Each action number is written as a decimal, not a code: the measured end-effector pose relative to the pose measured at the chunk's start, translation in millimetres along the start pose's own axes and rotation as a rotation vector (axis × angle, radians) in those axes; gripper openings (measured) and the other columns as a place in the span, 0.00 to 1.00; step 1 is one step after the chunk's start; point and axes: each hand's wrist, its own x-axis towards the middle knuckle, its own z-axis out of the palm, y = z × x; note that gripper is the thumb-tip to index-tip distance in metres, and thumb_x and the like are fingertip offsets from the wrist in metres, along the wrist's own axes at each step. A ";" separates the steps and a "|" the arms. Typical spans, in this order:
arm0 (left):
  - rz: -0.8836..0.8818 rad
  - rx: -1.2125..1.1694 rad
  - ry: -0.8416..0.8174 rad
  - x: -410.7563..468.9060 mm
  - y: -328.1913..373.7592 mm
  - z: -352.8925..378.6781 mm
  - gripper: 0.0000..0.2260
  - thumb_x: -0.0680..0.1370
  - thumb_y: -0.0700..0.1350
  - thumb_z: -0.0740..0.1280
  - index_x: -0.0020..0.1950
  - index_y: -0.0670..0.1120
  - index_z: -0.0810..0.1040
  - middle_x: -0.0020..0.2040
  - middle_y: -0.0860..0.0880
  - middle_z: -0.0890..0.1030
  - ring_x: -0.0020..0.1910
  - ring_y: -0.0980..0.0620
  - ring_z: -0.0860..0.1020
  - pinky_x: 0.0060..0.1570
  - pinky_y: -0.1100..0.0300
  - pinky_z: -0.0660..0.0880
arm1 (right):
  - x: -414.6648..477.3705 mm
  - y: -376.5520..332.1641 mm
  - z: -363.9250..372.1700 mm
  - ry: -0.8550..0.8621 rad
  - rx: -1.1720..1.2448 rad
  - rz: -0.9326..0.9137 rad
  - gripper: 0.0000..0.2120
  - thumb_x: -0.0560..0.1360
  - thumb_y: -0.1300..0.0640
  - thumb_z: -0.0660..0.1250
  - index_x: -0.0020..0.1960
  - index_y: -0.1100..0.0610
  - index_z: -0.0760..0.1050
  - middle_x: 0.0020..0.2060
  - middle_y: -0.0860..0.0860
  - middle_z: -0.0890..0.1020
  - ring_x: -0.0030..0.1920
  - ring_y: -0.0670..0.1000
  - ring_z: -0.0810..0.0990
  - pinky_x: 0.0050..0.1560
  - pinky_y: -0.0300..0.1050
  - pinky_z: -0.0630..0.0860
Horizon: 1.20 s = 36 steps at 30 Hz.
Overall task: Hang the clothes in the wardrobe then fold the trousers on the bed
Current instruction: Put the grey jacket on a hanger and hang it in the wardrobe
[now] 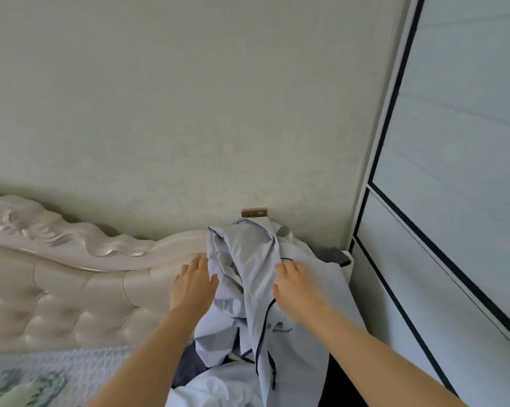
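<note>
Right hand [299, 289] grips the pale blue zip-up fabric jacket [247, 251]; left hand [193, 284], fingers straight, touches its edge

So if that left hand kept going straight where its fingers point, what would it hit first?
Probably the headboard, its carved top edge just beyond the left hand, beside the light blue jacket; depth is unclear.

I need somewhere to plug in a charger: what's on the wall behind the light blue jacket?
A brass-coloured wall socket shows just above the light blue jacket. The wall lower down, behind the fabric, is hidden, so anything else there cannot be seen.
</note>
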 end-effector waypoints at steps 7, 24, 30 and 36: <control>-0.407 -0.579 -0.075 47.7 12.5 42.9 0.18 0.82 0.50 0.60 0.69 0.42 0.70 0.63 0.42 0.76 0.53 0.46 0.74 0.51 0.52 0.72 | 73.0 -15.6 28.3 -0.027 0.052 0.050 0.31 0.77 0.47 0.63 0.72 0.67 0.62 0.72 0.66 0.63 0.73 0.71 0.58 0.66 0.65 0.67; -0.680 -0.809 -0.162 80.0 10.8 76.0 0.20 0.75 0.43 0.69 0.64 0.40 0.69 0.56 0.41 0.77 0.54 0.41 0.77 0.47 0.51 0.74 | 103.7 -9.6 32.9 -0.137 0.079 0.115 0.33 0.77 0.49 0.60 0.76 0.64 0.55 0.74 0.62 0.60 0.75 0.70 0.50 0.69 0.72 0.54; -0.715 -0.905 -0.095 74.3 5.4 70.9 0.07 0.79 0.43 0.65 0.53 0.41 0.76 0.44 0.43 0.78 0.46 0.42 0.75 0.46 0.50 0.74 | 85.0 27.4 7.4 -0.054 0.149 0.118 0.16 0.81 0.55 0.54 0.66 0.60 0.68 0.64 0.56 0.74 0.74 0.64 0.60 0.65 0.60 0.70; -0.613 -0.926 0.142 73.9 10.4 44.3 0.06 0.79 0.41 0.64 0.44 0.41 0.75 0.39 0.44 0.77 0.40 0.43 0.74 0.41 0.52 0.72 | 75.6 58.4 -17.0 0.113 0.263 0.161 0.09 0.82 0.57 0.55 0.57 0.56 0.73 0.51 0.52 0.79 0.49 0.54 0.78 0.39 0.44 0.69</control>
